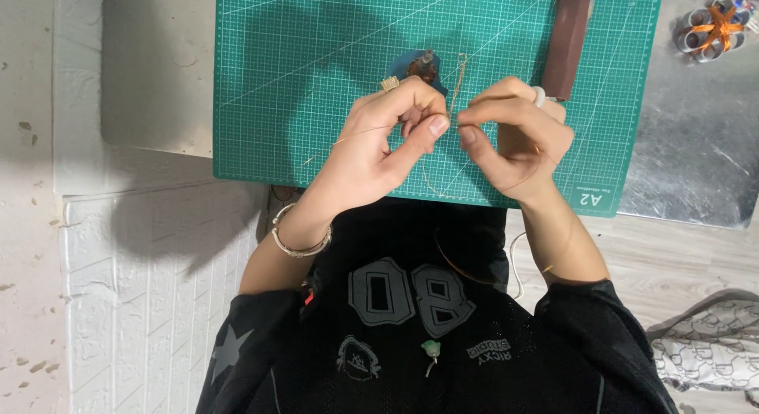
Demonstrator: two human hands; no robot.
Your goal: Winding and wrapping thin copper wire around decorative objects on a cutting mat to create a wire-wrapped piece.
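Head view: two hands, left hand [379, 141] and right hand [514, 137], one thin wire [457, 86], one green cutting mat [316, 50].

The scene is evenly and fairly brightly lit, with the light falling from behind and above the person. It throws a broad, soft-edged shadow of head and shoulders across the green cutting mat [316, 82] and onto the grey desk [158, 66] to the left of the mat. A dimmer shadow spreads over the white textured surface [142, 287] below the mat's left corner. To the right of the mat, a metal sheet [696, 145] gives a dull, patchy sheen without harsh glare. The hands [451, 137] at the mat's near edge are sharp, without motion blur. The dark shirt [411, 343] below the mat loses detail. Straight lines bend slightly toward the edges.
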